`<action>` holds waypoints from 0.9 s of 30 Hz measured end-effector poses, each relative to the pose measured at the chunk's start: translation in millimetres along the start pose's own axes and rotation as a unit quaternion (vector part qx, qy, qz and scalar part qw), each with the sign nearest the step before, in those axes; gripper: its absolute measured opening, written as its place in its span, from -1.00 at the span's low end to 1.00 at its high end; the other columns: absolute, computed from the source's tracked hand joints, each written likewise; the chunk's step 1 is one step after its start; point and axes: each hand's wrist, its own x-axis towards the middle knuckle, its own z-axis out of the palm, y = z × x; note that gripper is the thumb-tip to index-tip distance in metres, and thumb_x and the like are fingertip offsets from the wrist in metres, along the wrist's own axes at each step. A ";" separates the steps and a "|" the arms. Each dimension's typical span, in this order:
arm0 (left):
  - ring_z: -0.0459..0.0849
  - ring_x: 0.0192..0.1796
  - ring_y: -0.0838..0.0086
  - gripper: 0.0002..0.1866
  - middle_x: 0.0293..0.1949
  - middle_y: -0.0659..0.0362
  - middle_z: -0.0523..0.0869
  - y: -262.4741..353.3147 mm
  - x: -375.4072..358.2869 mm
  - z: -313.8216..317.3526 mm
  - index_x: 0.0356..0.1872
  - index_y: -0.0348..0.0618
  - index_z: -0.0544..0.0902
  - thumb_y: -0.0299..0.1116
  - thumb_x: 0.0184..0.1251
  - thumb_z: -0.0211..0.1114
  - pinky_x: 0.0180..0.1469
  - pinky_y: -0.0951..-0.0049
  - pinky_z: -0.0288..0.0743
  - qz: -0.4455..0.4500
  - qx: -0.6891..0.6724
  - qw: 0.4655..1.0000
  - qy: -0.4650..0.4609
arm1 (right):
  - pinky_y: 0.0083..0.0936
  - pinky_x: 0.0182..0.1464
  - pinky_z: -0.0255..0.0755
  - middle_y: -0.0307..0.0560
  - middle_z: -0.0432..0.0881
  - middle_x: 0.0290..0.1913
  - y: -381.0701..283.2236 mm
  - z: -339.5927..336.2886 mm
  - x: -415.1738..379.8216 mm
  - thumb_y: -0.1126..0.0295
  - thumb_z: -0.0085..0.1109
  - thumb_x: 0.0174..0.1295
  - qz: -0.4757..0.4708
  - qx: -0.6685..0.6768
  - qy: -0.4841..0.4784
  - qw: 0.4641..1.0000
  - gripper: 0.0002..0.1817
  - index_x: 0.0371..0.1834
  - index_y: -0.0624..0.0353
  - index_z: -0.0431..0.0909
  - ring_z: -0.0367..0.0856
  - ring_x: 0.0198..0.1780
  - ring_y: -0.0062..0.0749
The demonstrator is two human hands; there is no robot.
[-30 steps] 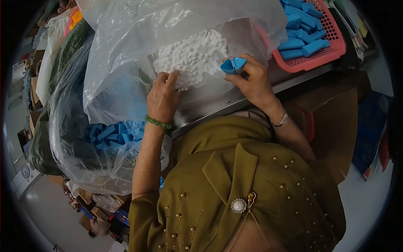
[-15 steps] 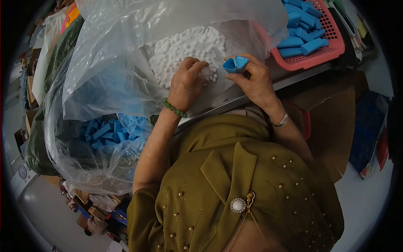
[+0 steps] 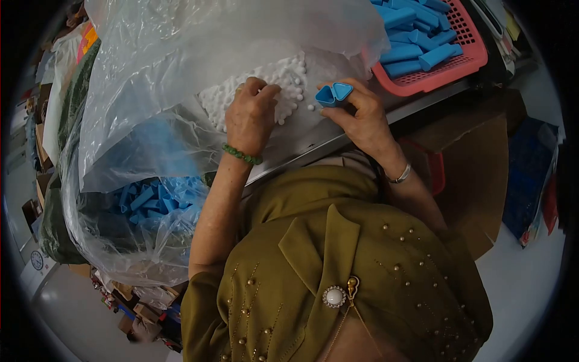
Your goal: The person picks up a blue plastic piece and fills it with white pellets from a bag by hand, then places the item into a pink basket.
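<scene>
My right hand [image 3: 364,114] grips a small blue triangular box [image 3: 326,96] between thumb and fingers, with its hinged lid [image 3: 342,91] flipped open and its mouth toward me. On the left, my left hand [image 3: 248,114] has its fingers curled down at the near side of a pile of small white balls [image 3: 289,75]. Its fingertips are hidden, so what they pinch does not show. One loose white ball [image 3: 311,107] lies between the pile and the box.
A pink basket [image 3: 476,60] of closed blue boxes [image 3: 416,37] stands at the upper right. A clear plastic bag [image 3: 114,253] at the left holds many blue boxes [image 3: 148,202]. Plastic sheeting [image 3: 181,42] covers the back of the metal-edged table [image 3: 301,155]. Cardboard [image 3: 476,175] stands at the right.
My left hand has shifted slightly left over the white balls, its fingers still curled. The open blue box stays in my right hand. The whole view has shifted slightly.
</scene>
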 end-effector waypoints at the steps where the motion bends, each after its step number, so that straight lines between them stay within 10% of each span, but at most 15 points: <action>1: 0.62 -0.15 0.13 -0.67 -0.14 0.05 0.59 0.5 -5.5 -3.4 -0.11 -0.14 0.65 -0.52 0.03 0.35 -0.14 0.27 0.52 -0.017 0.009 1.000 0.009 | -0.62 -0.17 0.47 -0.21 0.54 -0.16 -0.2 0.7 -0.7 0.65 0.29 0.04 0.003 0.009 -0.001 1.000 -0.64 -0.03 0.25 0.63 0.57 -0.18 -0.57; 4: 0.61 -0.15 0.14 -0.59 -0.12 0.04 0.57 13.0 -19.0 -10.0 -0.03 -0.13 0.61 -0.54 0.00 0.35 -0.14 0.28 0.52 -0.057 -0.019 0.998 -0.026 | -0.44 -0.23 0.49 -0.07 0.57 -0.23 1.8 3.1 -0.5 0.57 0.35 0.00 -0.014 0.038 0.024 0.999 -0.68 -0.11 0.22 0.61 0.59 -0.25 -0.23; 8: 0.61 -0.15 0.14 -0.52 -0.11 0.03 0.56 20.6 -15.1 5.2 0.03 -0.13 0.58 -0.56 -0.03 0.35 -0.14 0.28 0.52 -0.044 -0.011 0.999 -0.008 | -0.43 -0.22 0.50 -0.07 0.57 -0.22 1.4 0.0 -0.7 0.58 0.34 0.01 -0.005 0.034 0.021 0.999 -0.67 -0.10 0.22 0.61 0.60 -0.24 -0.23; 10: 0.61 -0.14 0.12 -0.54 -0.10 0.02 0.56 20.6 -2.9 14.8 0.01 -0.15 0.59 -0.58 -0.03 0.32 -0.13 0.26 0.52 -0.021 -0.040 0.999 -0.009 | -0.62 -0.12 0.46 -0.20 0.54 -0.15 1.1 -2.6 -2.1 0.63 0.30 0.06 0.008 0.029 0.000 1.000 -0.63 -0.01 0.26 0.62 0.56 -0.17 -0.55; 17: 0.60 -0.07 0.10 -0.58 -0.05 0.01 0.58 29.6 32.1 19.5 -0.01 -0.16 0.60 -0.54 0.00 0.33 -0.06 0.24 0.52 -0.003 -0.069 0.998 -0.006 | -0.43 -0.17 0.51 -0.04 0.59 -0.19 2.6 -5.4 -7.9 0.57 0.34 0.03 -0.022 0.049 0.039 0.998 -0.67 -0.07 0.24 0.61 0.62 -0.20 -0.24; 22: 0.57 0.04 0.14 -0.65 0.02 0.06 0.59 35.1 32.4 26.5 -0.06 -0.11 0.63 -0.52 0.05 0.28 0.03 0.24 0.51 0.144 0.035 0.988 -0.031 | -0.62 -0.16 0.46 -0.21 0.57 -0.20 0.8 -10.3 -13.2 0.66 0.29 0.04 -0.015 0.036 0.037 0.999 -0.64 -0.03 0.27 0.61 0.54 -0.22 -0.57; 27: 0.53 -0.03 0.21 -0.75 -0.18 0.11 0.55 27.3 22.1 36.9 -0.22 -0.16 0.61 -0.51 0.00 0.18 -0.04 0.30 0.52 0.222 0.032 0.975 0.002 | -0.45 -0.18 0.50 -0.07 0.59 -0.19 -1.4 -9.5 -14.0 0.59 0.34 0.02 -0.006 0.045 0.037 0.998 -0.66 -0.08 0.23 0.60 0.61 -0.22 -0.26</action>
